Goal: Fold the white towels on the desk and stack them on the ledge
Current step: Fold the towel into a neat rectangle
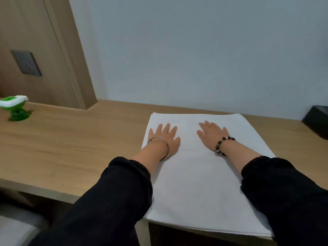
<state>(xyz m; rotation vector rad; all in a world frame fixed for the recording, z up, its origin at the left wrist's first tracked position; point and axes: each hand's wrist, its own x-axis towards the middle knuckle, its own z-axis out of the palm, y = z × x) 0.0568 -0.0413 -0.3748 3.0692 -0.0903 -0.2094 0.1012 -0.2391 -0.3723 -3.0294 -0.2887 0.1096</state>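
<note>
white folded towel (198, 174) lies flat on the wooden desk (71, 148), hanging slightly over its near edge, with left hand (164, 139) and right hand (212, 134) pressed open-palmed, fingers spread, on its far half.

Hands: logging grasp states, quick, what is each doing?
Left hand: open, flat on the white towel, holding nothing.
Right hand: open, flat on it too.

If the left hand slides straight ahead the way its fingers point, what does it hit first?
The left hand lies flat on the white towel. Going straight on, it would cross the towel's far edge, then bare desk, then probably the wall; nothing else shows there.
</note>
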